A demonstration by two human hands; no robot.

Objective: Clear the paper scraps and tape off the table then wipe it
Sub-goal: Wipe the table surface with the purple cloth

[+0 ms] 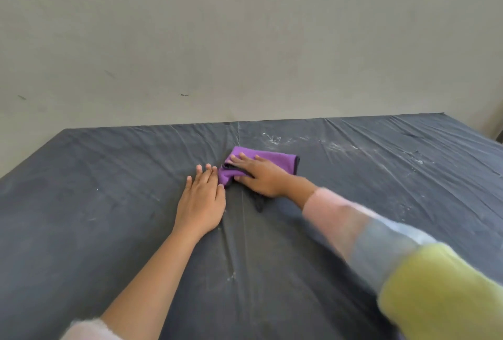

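A folded purple cloth [275,159] with a dark edge lies near the middle of the table [109,176], which is covered by a wrinkled dark grey sheet. My right hand [261,175] presses flat on the cloth with its fingers straight and pointing left. My left hand [201,201] rests palm down on the sheet just left of the cloth, fingers straight, fingertips close to the cloth's near corner. No paper scraps or tape show on the table.
White smears and specks [337,146] mark the sheet at the back right, with fainter marks [231,275] near the front centre. A plain beige wall [245,40] runs behind the table's far edge.
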